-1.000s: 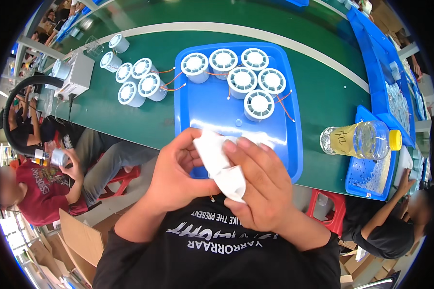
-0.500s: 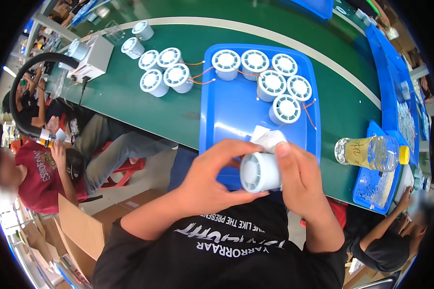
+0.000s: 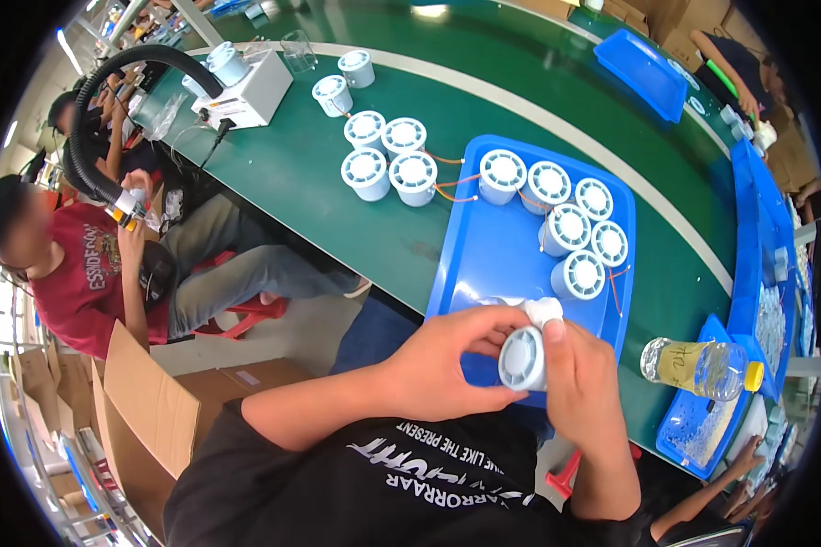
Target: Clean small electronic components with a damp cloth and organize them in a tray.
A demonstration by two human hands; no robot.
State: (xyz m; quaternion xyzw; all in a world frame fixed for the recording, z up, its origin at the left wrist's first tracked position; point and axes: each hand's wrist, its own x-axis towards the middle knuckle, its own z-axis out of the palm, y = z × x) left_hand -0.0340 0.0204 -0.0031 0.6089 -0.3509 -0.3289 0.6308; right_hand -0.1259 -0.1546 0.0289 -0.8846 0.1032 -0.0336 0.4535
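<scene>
A pale blue-white plastic cylinder housing (image 3: 522, 359) with a slotted round end is held in front of my chest, its slotted face turned left. My left hand (image 3: 442, 360) curls round it, thumb below and fingers above. From the right, my right hand (image 3: 582, 378) closes on the same housing, its thumb pressing a bunched white cloth (image 3: 545, 312) against the upper side. Just beyond the hands, a blue tray (image 3: 483, 246) carries several similar housings (image 3: 568, 228) standing with slotted ends up, some with thin orange wires.
More housings (image 3: 365, 171) stand on the green table (image 3: 337, 232), left of the tray. A white box with a black hose (image 3: 82, 137) stands farther left, near a seated person (image 3: 82, 283). At right lie a yellow-capped bottle (image 3: 693, 367) and a small blue tray (image 3: 675, 438). An open carton (image 3: 150, 392) is lower left.
The view has shifted, so the table and trays sit lower and farther right in the picture. Both hands still hold the housing and cloth, with the grip little changed.
</scene>
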